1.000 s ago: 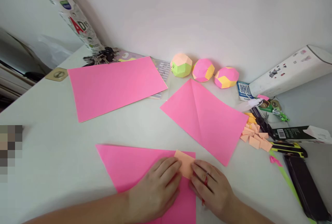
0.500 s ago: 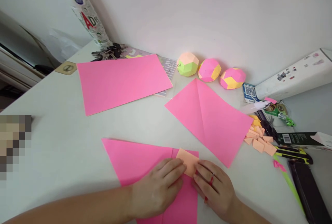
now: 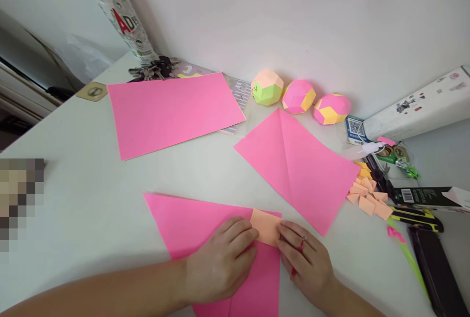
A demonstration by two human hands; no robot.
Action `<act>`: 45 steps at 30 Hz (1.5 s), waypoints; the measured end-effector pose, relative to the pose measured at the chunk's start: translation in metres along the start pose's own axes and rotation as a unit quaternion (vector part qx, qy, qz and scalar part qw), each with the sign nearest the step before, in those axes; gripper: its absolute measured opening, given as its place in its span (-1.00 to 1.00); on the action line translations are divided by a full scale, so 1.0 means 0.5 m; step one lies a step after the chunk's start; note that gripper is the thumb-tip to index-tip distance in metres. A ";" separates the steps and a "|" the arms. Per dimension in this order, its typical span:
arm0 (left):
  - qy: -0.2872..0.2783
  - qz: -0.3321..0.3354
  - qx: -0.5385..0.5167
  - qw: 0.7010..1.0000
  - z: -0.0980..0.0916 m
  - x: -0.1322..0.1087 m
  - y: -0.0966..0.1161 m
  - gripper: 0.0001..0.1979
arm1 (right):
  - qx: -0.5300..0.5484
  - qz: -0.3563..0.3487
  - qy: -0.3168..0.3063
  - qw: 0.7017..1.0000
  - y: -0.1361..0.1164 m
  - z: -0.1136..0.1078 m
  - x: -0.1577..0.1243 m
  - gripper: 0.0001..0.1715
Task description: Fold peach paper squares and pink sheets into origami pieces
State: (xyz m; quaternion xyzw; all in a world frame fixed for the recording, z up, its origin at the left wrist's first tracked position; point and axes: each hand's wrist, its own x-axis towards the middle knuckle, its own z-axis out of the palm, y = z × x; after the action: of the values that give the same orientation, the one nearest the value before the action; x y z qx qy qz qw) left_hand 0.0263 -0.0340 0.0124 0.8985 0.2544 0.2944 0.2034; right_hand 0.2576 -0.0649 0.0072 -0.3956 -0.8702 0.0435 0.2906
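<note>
A small peach paper rectangle (image 3: 266, 227) lies over the upper right corner of a creased pink paper sheet (image 3: 191, 219). My left hand (image 3: 223, 258) is closed, its fingertips gripping the paper's left side while the palm rests on the pink sheet. At the right edge, the bent fingers of my right hand (image 3: 308, 260) pinch the same peach paper. Slim red bits show between the right hand's fingers; what they belong to is unclear. Another creased pink sheet (image 3: 297, 170) lies just beyond, and the fingers hide part of the peach paper.
Three faceted paper balls (image 3: 298, 97) stand by the wall. A flat pink stack (image 3: 172, 116) lies at the back left, near keys (image 3: 154, 68) and a white bottle (image 3: 127, 18). On the right are folded peach pieces (image 3: 369, 197), a utility knife (image 3: 416, 216) and a black case (image 3: 438, 268).
The peach paper has turned slightly and sits straighter against the pink sheet's top edge. My left fingers have shifted a little left, and the right hand's grip has moved slightly. The view has tilted slightly.
</note>
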 end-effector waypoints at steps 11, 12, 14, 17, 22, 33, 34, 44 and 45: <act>-0.044 0.087 -0.032 0.995 -0.002 0.001 -0.002 -0.82 | -0.009 -0.002 0.004 1.000 -0.006 0.000 0.014 -0.76; -0.040 0.088 -0.032 0.995 -0.001 0.001 -0.002 -0.82 | -0.008 -0.003 0.002 1.000 -0.006 0.000 0.014 -0.76; -0.019 0.072 -0.017 0.997 0.001 -0.002 -0.001 -0.82 | -0.001 -0.003 -0.002 1.000 -0.006 0.000 0.012 -0.76; 0.012 0.011 0.024 1.000 0.003 -0.005 -0.001 -0.80 | 0.016 0.008 -0.010 1.000 -0.002 -0.001 0.009 -0.71; 0.003 -0.039 0.044 0.998 0.002 -0.004 -0.003 -0.78 | 0.022 0.024 0.007 0.999 0.002 -0.003 0.010 -0.65; -0.029 0.019 -0.013 0.999 0.001 -0.001 -0.003 -0.83 | -0.032 -0.020 0.005 0.999 -0.001 -0.003 0.006 -0.79; -0.027 0.024 -0.012 0.999 0.002 -0.001 -0.003 -0.82 | -0.027 -0.018 0.002 0.999 0.000 -0.003 0.005 -0.79; -0.025 0.034 -0.002 0.999 0.002 0.000 -0.003 -0.79 | -0.008 -0.015 0.007 1.000 0.005 -0.002 0.001 -0.79; -0.022 0.036 0.000 0.999 0.002 -0.001 -0.003 -0.78 | -0.007 -0.021 0.009 1.000 0.004 -0.003 0.004 -0.79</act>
State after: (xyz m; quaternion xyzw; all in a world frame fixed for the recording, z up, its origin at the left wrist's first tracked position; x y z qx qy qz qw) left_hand 0.0261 -0.0334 0.0108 0.9132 0.2180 0.2818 0.1980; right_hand 0.2587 -0.0625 0.0085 -0.3793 -0.8761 0.0273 0.2963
